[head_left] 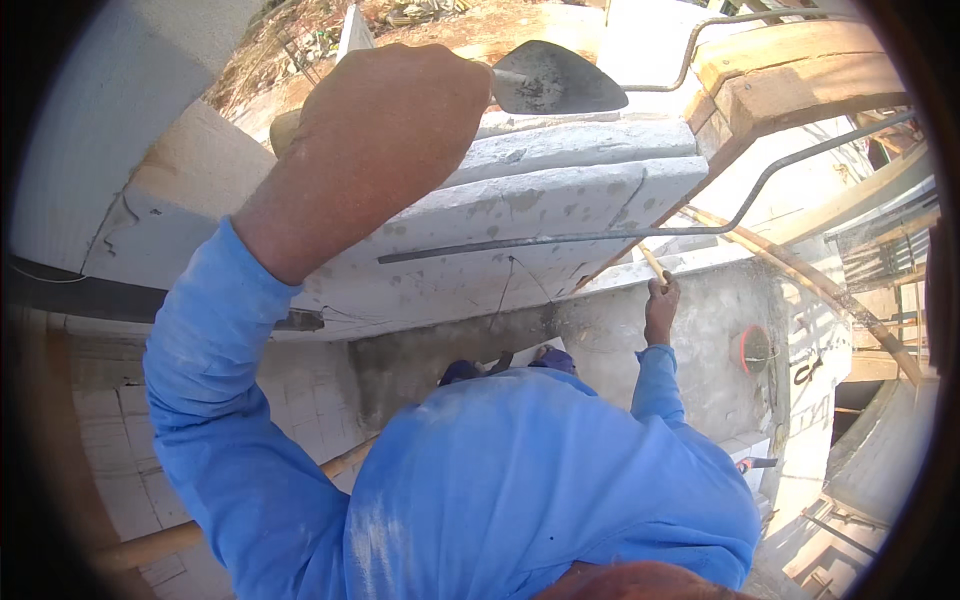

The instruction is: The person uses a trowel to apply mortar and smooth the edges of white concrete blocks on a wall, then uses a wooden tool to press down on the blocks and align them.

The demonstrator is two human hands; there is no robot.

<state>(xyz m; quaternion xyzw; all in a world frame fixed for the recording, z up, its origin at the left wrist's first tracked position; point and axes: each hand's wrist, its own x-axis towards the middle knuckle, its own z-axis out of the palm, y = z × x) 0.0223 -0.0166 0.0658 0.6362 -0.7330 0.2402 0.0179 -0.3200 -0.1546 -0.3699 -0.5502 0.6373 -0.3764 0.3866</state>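
My left hand [385, 125] is raised at the upper left, its fingers closed round the handle of a pointing trowel. The grey, mortar-stained trowel blade [560, 80] points right, above the top of a white block wall [540, 195]. Lower and to the right, my right hand [661, 308] is closed on a thin, pale wooden stick [652, 262]. One end of the stick sticks up past the fist towards the wall; its other end is hidden.
A bent steel bar [560, 240] crosses in front of the wall, and another bar [690, 60] runs above it. Wooden beams [800, 85] stand at the upper right. On the grey floor [700, 350] lies a round, red-rimmed object [755, 350]. Wooden poles [840, 295] slant at the right.
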